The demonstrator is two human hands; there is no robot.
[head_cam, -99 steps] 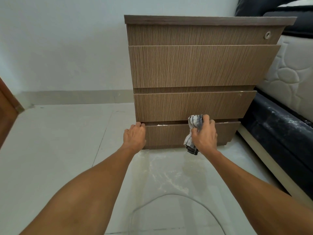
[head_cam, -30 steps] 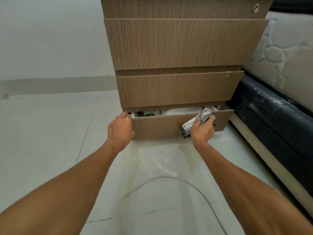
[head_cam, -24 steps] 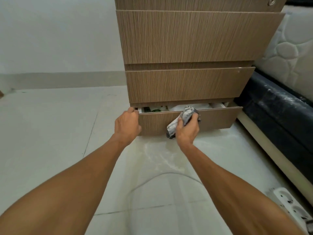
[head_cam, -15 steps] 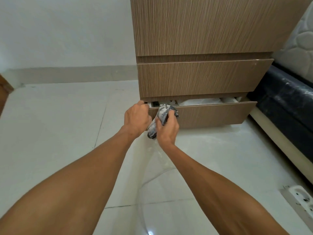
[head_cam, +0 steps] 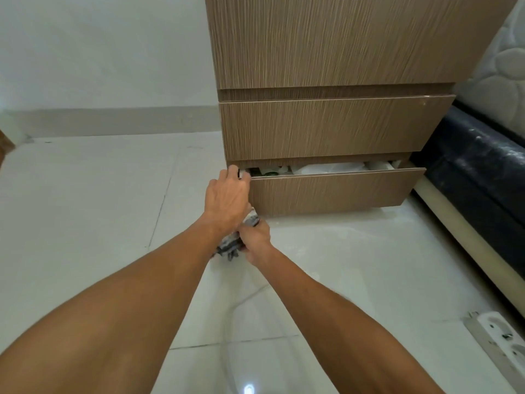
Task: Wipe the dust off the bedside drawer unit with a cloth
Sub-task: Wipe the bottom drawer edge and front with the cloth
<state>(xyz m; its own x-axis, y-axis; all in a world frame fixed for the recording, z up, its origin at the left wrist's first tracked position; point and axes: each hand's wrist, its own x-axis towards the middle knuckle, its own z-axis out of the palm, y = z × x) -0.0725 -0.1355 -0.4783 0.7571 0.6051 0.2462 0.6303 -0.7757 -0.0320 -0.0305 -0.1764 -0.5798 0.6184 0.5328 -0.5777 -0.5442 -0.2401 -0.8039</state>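
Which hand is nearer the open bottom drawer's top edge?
The left. The left hand grips the left end of the bottom drawer at its top edge. The right hand sits lower, near the floor by the drawer's bottom left corner, clutching the cloth.

pale tiled floor carries wooden drawer unit, white power strip at right, dark bed base beside unit.
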